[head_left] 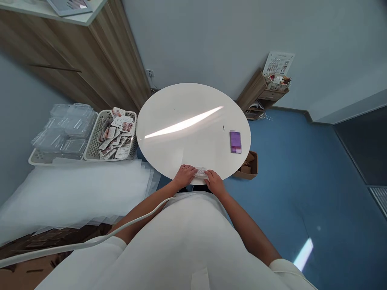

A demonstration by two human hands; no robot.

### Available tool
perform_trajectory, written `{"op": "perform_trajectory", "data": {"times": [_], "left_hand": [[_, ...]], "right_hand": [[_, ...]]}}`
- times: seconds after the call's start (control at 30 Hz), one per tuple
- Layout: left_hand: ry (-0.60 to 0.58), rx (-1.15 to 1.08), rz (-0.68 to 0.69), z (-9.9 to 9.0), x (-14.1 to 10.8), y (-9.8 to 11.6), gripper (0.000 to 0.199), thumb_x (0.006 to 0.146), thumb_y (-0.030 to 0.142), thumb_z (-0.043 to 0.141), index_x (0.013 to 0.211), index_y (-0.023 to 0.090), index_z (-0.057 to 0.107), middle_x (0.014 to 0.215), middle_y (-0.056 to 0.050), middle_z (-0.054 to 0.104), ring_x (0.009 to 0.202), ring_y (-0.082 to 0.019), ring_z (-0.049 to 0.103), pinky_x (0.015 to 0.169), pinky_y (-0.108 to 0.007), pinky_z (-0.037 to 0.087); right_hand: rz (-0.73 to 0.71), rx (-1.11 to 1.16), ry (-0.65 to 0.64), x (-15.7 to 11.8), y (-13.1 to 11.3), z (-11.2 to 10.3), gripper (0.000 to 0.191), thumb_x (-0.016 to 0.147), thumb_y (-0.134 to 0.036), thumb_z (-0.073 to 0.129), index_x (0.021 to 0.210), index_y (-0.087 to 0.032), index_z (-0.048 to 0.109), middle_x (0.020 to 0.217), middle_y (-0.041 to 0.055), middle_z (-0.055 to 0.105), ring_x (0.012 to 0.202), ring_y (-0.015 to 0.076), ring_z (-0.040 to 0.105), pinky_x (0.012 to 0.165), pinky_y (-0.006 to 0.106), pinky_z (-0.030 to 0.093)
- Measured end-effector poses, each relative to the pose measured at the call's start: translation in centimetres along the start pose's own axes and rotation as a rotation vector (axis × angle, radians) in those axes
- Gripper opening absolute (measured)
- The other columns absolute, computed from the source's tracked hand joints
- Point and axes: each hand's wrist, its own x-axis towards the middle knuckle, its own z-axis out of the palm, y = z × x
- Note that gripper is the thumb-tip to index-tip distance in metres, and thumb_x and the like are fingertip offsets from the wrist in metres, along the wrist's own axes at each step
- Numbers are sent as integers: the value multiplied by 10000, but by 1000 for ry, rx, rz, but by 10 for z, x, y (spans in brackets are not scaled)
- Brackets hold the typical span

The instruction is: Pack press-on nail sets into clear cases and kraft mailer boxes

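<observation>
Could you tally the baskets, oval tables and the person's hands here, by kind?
Baskets: 3 (one of cards, one of clear boxes, one on the small cabinet)
Oval table: 1
Hands: 2 (left hand and right hand, at a clear packet)
Total: 6

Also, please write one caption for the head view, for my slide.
Left hand and right hand hold a small transparent item at the near edge of a white table.

Single head-worn view — faces forward, steeply down past the white shirt [187,237]; left hand [185,176], right hand [215,182] just below centre, table [199,141] beyond — wide field reaching wall [211,40], floor [281,169].
</observation>
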Motion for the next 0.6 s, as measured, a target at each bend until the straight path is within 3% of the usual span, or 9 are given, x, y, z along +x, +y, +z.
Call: {"op": "perform_trajectory", "data": {"times": [0.17, 0.37, 0.6], "left_hand": [[-35, -40, -14, -4, 3, 1, 302, 811, 245, 439, 1096, 230, 535, 1063, -65, 581, 972, -216, 503, 844, -371, 332], [-79, -73, -54, -11, 13, -1, 281, 845, 310, 381, 1050, 232, 557, 990, -57, 606, 913, -204, 539, 774, -340, 378], [-156, -100, -136, -18, 34, -12, 267, 836, 317, 369, 968, 219, 579, 920, -47, 628, 869, -199, 565, 696, -303, 410]], "right_hand": [[102, 124, 105, -5, 6, 0, 305, 852, -164, 337, 1084, -217, 528, 1014, 58, 583, 914, 175, 557, 749, 309, 479], [83, 172, 124, 19, 15, -14, 293, 862, -168, 333, 1027, -201, 574, 905, 60, 590, 815, 169, 571, 711, 306, 476], [13, 307, 68, 42, 18, -26, 288, 878, -258, 344, 1089, -216, 536, 1064, 57, 556, 956, 153, 542, 795, 298, 465]]}}
